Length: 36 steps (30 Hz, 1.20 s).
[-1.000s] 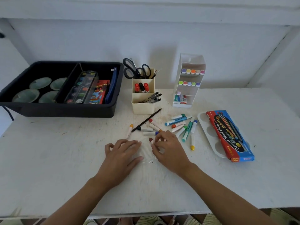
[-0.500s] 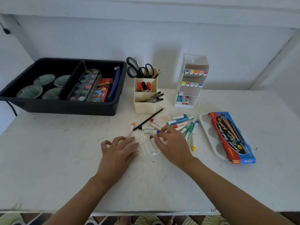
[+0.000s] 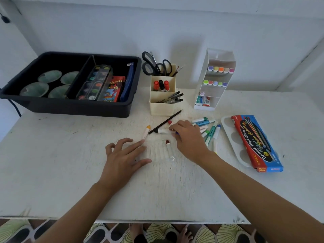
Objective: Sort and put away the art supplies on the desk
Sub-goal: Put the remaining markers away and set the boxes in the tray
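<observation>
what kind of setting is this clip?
Likely a home art or craft desk: a white desk against a wall, holding a black bin of paints, a scissors caddy, and loose markers.

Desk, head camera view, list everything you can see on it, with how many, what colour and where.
Tub: one, black, back left, two compartments.
Dishes: four, greenish, tub's left compartment.
Paint palette: one, clear case, tub's right compartment, beside a red crayon box.
Organiser: one, cream, back centre, with black scissors.
Marker rack: one, white, back right.
Loose markers: several, mixed caps, centre right; exact count unclear.
Pencil: one, black, centre.
Mixing tray: one, white, right, under the watercolour box.
Clear pouch: one, between the hands, one marker on it.
Left hand: flat on the desk.
Right hand: on the markers.
</observation>
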{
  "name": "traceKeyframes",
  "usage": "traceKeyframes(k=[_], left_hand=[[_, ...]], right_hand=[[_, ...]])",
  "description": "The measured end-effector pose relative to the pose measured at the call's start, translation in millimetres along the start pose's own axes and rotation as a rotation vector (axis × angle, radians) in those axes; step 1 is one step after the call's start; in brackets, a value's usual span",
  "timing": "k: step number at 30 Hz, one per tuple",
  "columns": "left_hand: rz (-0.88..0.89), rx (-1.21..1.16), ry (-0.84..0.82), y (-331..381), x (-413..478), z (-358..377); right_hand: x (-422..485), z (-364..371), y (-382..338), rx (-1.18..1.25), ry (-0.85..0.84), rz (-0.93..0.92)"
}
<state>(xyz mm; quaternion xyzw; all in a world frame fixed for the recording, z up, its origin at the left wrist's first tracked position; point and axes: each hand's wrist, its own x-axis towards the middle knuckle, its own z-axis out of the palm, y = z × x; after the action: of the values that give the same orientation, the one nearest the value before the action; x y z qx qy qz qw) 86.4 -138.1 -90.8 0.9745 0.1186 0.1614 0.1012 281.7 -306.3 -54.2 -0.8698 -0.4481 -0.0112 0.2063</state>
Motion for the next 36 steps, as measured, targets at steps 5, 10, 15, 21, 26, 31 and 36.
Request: traceKeyframes(k=[5,10,15,21,26,31,36], left_hand=[[0.025,-0.038,0.045,-1.9,1.1,1.9],[0.014,-0.016,0.051,-2.8,-1.5,4.9],[0.001,-0.067,0.059,-2.3,-1.1,4.5],[-0.019,-0.065,0.047,-1.7,-1.0,3.3],[-0.025,-0.077,0.021,-1.8,-0.7,2.2],[-0.026,-0.080,-0.012,-2.3,1.2,0.8],[-0.035,-0.082,-0.025,-2.8,1.2,1.2]], right_hand=[[-12.8,-11.1,-5.8,0.260,-0.066,-0.169],[-17.3,-10.7,-3.1,0.068,-0.225,-0.311],[-19.1,-6.4,-7.5,0.052,-0.254,-0.368],[-21.0,-3.1,-8.9,-0.060,-0.162,-0.394],[-16.9,2.6,-7.7,0.193,-0.119,-0.209],[7.6,5.1,-0.7,0.221,0.043,-0.029],[23.2,14.1,-7.5,0.024,-0.075,-0.061]])
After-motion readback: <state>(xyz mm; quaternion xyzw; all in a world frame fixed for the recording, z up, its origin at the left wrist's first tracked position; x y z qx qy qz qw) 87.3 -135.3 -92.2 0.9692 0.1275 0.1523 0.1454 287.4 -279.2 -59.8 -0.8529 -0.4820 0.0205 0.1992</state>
